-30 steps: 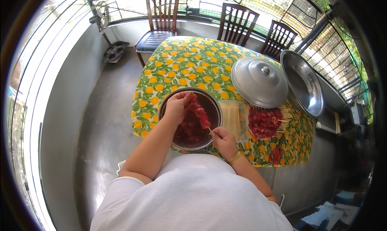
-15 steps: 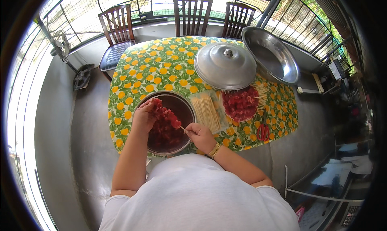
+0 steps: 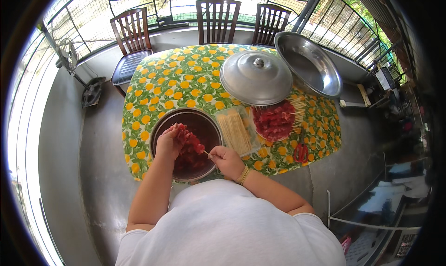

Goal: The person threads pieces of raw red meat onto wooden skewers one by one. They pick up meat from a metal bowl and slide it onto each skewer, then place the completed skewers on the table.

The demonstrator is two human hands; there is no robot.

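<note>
Over a round metal pot (image 3: 158,122) of dark red marinade and meat, I hold a skewer of raw red meat (image 3: 189,139). My left hand (image 3: 168,143) is closed around the meat toward its upper left end. Pinched in the fingers of my right hand (image 3: 226,161) is the bare end of the stick, at the pot's right rim. A clear plastic tray of bamboo skewers (image 3: 236,130) lies just right of the pot. Beyond it, a plate carries a pile of finished meat skewers (image 3: 273,120), their bare ends pointing right.
A domed aluminium lid (image 3: 255,78) and a large steel basin (image 3: 310,66) rest at the table's far right. Red-handled scissors (image 3: 301,152) lie by the right edge. Wooden chairs (image 3: 217,22) line the far side, and a fan (image 3: 68,57) stands at left.
The meat skewer has dropped slightly lower over the pot, with my left hand moving down along with it. My right hand keeps its pinch on the stick. The view has shifted a little.
</note>
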